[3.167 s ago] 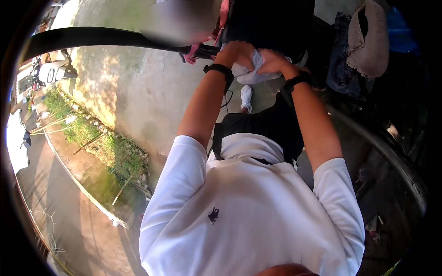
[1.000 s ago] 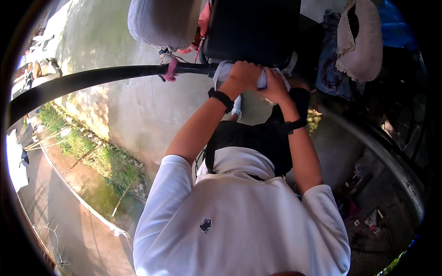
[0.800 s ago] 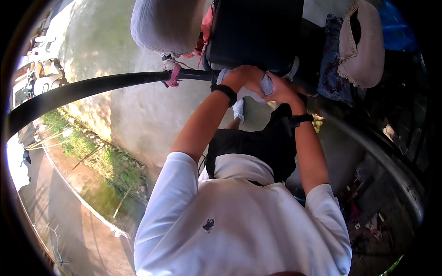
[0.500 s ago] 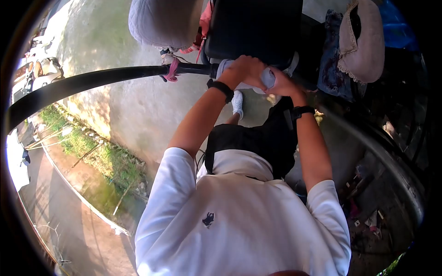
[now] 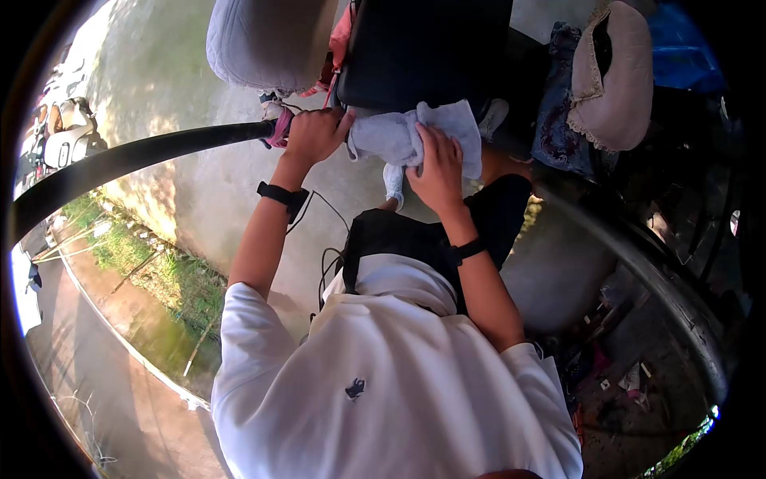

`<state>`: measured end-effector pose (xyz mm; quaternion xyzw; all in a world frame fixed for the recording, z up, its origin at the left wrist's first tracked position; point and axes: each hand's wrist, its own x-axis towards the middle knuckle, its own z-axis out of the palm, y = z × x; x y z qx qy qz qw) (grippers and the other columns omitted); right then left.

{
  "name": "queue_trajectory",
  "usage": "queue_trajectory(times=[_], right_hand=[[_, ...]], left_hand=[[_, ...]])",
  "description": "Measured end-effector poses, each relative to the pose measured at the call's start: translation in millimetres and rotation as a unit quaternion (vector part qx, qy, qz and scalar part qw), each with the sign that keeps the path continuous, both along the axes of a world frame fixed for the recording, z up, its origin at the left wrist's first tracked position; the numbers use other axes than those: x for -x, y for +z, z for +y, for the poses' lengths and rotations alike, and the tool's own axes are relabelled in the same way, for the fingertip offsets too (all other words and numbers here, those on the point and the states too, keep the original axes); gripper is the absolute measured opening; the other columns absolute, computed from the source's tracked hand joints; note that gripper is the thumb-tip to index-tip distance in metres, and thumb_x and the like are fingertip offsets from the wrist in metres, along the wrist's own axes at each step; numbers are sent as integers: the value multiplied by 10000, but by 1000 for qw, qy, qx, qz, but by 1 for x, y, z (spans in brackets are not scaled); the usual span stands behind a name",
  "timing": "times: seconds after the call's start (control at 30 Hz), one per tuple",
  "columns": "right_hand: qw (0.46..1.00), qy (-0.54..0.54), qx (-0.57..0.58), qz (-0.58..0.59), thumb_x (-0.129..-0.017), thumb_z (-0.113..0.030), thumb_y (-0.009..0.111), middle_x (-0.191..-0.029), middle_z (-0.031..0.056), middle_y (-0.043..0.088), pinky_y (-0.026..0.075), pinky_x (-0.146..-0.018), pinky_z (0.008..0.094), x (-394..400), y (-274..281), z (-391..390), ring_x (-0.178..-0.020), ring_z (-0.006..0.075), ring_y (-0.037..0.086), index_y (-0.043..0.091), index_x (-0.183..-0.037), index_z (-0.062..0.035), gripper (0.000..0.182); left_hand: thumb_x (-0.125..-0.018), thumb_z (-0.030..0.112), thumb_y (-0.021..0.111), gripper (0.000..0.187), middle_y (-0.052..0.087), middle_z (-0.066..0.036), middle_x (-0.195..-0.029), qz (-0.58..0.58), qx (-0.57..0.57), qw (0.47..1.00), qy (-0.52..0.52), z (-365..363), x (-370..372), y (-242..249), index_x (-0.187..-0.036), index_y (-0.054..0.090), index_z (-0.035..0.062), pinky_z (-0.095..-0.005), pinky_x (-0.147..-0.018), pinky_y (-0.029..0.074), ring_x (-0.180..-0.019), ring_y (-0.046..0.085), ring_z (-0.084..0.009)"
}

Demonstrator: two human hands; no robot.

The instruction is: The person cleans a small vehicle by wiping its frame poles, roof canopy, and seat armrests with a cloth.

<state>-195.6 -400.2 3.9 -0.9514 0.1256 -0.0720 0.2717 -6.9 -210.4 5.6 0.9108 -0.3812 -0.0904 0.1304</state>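
My left hand is closed around the end of a long black bar, beside a pink strap tied to it. A light grey cloth hangs next to that hand, below a black seat. My right hand lies flat on the cloth, fingers spread, pressing it. Both wrists wear black bands. A black bag hangs on my chest over a white shirt.
A grey padded cushion sits above the bar. Cloths and a lace-edged beige hat hang at the upper right. A dark curved rim with litter inside runs down the right. Concrete ground and a grassy strip lie to the left.
My left hand has moved left off the cloth onto the bar's end. The cloth has opened out wider, and my right hand now lies flat on it.
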Motion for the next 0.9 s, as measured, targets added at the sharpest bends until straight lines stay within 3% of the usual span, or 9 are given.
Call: queue_trajectory(times=[0.07, 0.17, 0.23, 0.27, 0.4, 0.5, 0.6, 0.7, 0.9], right_hand=[[999, 34, 12, 20, -697, -173, 774, -1288, 174, 523, 297, -1098, 490, -20, 13, 15, -1277, 359, 459, 446, -1392, -117, 770], [996, 69, 60, 22, -684, -261, 792, -1272, 177, 531, 366, -1045, 503, -42, 8, 17, -1210, 345, 526, 489, -1358, -132, 750], [995, 77, -16, 68, -655, -306, 816, -1224, 166, 544, 441, -951, 464, -53, -6, 12, -1087, 356, 589, 523, -1327, -145, 751], [995, 92, -20, 46, -642, -312, 826, -1176, 149, 559, 474, -875, 440, -55, -8, 6, -993, 351, 619, 546, -1297, -141, 733], [990, 130, -51, 2, -643, -301, 828, -1168, 135, 575, 465, -909, 446, -39, -4, -15, -1037, 340, 606, 537, -1310, -147, 744], [984, 136, -103, 52, -677, -272, 809, -1190, 136, 584, 468, -951, 438, -24, 0, -49, -1106, 354, 580, 535, -1322, -152, 711], [969, 47, -228, 87, -600, -184, 834, -1172, 119, 599, 451, -960, 450, -4, -22, -73, -1115, 359, 563, 528, -1318, -182, 781], [975, 42, -157, 153, -605, -185, 825, -1166, 133, 604, 451, -957, 457, -9, -19, -67, -1134, 350, 559, 523, -1298, -140, 758], [987, 122, -37, 99, -640, -289, 823, -1088, 142, 632, 471, -866, 460, -64, -3, 7, -1034, 328, 619, 532, -1194, -84, 659]], left_hand=[[-981, 403, 477, 421, 608, -153, -556, -63, 13, 997, 30, -6, -2, -9, -750, 676, 113, -459, -441, 461, -496, 611, -363], [-979, 417, 468, 438, 618, -152, -567, -84, 8, 993, 81, -11, -10, -26, -749, 679, 111, -449, -443, 473, -509, 625, -348], [-970, 437, 466, 434, 640, -149, -596, -160, -3, 987, 34, -10, -11, -30, -789, 684, 109, -447, -458, 497, -515, 639, -342], [-956, 433, 476, 415, 659, -158, -643, -117, -45, 989, 84, -12, -12, -31, -825, 685, 99, -460, -495, 518, -556, 658, -350], [-908, 413, 490, 402, 697, -201, -784, 18, -125, 973, 195, -25, -22, -23, -918, 675, 56, -496, -622, 563, -701, 699, -383], [-886, 391, 488, 406, 702, -219, -835, 31, -140, 966, 217, -32, -19, -15, -920, 670, 30, -507, -670, 567, -764, 703, -397], [-889, 390, 486, 408, 701, -222, -826, 20, -129, 965, 226, -34, -18, -15, -941, 664, 26, -500, -661, 567, -749, 702, -395], [-893, 390, 484, 406, 695, -219, -786, 13, -126, 964, 232, -34, -18, -12, -927, 658, 25, -491, -644, 565, -723, 701, -388], [-899, 424, 509, 420, 689, -215, -753, -44, -89, 959, 265, -37, -16, -14, -844, 672, 40, -485, -600, 559, -681, 693, -391]])
